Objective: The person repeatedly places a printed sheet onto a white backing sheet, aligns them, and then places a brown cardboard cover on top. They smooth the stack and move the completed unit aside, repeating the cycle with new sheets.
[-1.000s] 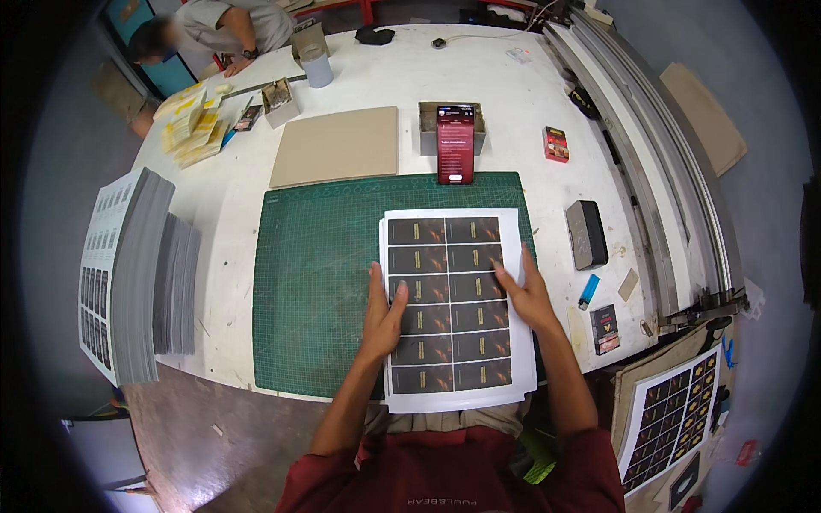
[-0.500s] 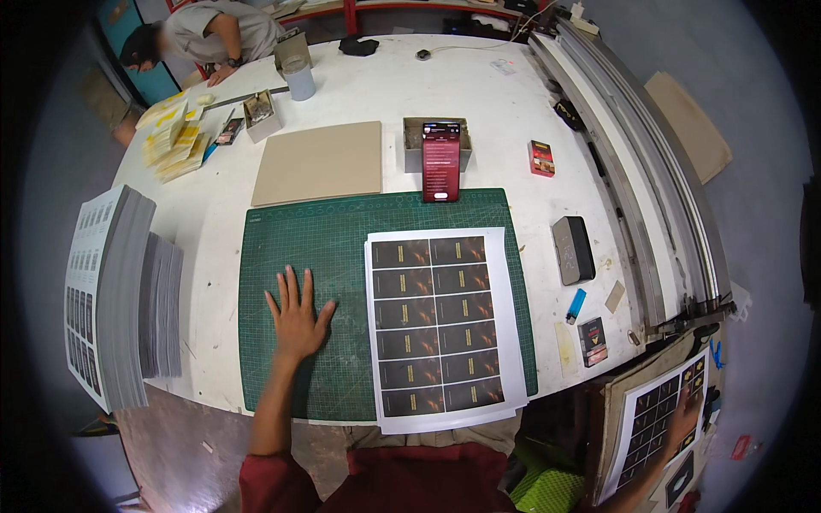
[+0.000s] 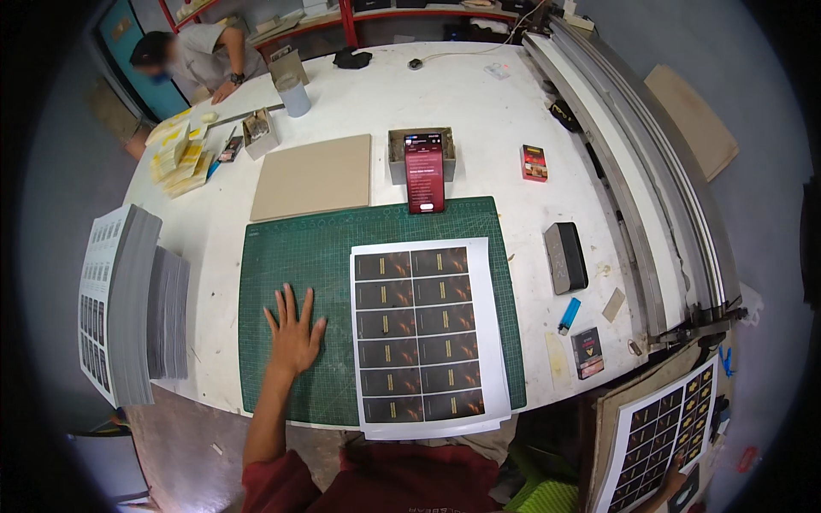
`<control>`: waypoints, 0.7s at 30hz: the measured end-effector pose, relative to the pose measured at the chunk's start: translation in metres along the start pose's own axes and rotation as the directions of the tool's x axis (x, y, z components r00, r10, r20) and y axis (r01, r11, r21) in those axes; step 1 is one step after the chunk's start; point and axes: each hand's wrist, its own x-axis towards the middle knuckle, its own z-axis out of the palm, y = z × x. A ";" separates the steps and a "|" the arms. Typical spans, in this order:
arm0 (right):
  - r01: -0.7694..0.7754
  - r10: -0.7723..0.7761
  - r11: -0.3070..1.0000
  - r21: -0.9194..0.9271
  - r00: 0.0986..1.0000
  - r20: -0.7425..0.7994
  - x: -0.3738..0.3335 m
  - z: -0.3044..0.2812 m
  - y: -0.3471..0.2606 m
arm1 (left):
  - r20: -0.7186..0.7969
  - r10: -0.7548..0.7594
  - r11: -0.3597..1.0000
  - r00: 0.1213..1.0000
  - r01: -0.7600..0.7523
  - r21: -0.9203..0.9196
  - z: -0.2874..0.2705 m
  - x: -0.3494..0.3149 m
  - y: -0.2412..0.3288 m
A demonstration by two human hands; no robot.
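My left hand [image 3: 295, 342] lies flat on the green cutting mat [image 3: 265, 256], fingers spread, holding nothing. To its right rests a small stack of white sheets [image 3: 417, 338] printed with rows of dark cards, slightly askew at the edges. At the lower right, my right hand [image 3: 671, 480] is at the lower right edge of another printed sheet [image 3: 654, 440], which has dark cards and yellow marks. That hand is small and partly cut off, so its grip on the sheet is unclear.
Tall paper stacks [image 3: 141, 299] stand at the left. Beyond the mat are a grey-brown board [image 3: 315, 175] and a phone [image 3: 425, 175] leaning on a box. A metal rail cutter [image 3: 650, 197], a black case [image 3: 568, 256] and a blue lighter [image 3: 569, 315] lie right. A co-worker [image 3: 201, 60] leans over the far left.
My right hand has moved down and toward me along the sheet at the right. My left hand stays flat on the mat. The whole view has shifted slightly.
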 end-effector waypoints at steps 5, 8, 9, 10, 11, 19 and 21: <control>-0.067 0.065 0.997 -0.036 0.996 -0.056 -0.001 0.017 0.026 | 0.129 0.053 0.996 0.990 -0.061 0.063 -0.040 -0.025 0.016; -0.064 0.060 0.998 -0.022 0.991 -0.121 0.012 0.034 0.039 | -0.178 0.121 0.963 0.977 -0.159 -0.219 -0.034 -0.010 0.038; -0.030 0.029 1.000 -0.006 0.985 -0.169 0.024 0.039 0.045 | -0.206 0.169 0.946 0.964 -0.217 -0.241 -0.034 -0.004 0.050; -0.001 0.003 1.000 0.008 0.974 -0.226 0.043 0.050 0.053 | -0.231 0.230 0.917 0.945 -0.290 -0.274 -0.036 0.002 0.069; -0.020 0.021 1.000 0.007 0.963 -0.270 0.042 0.058 0.065 | -0.268 0.304 0.873 0.914 -0.380 -0.304 -0.038 0.014 0.089; 0.335 -0.047 0.739 0.584 0.891 -0.452 -0.003 -0.017 0.018 | -0.319 0.665 0.654 0.675 -0.733 -0.189 -0.083 0.039 0.208; 0.312 -0.011 0.565 0.764 0.928 -0.371 0.011 -0.022 0.062 | -0.323 0.715 0.588 0.620 -0.783 -0.200 -0.090 0.046 0.230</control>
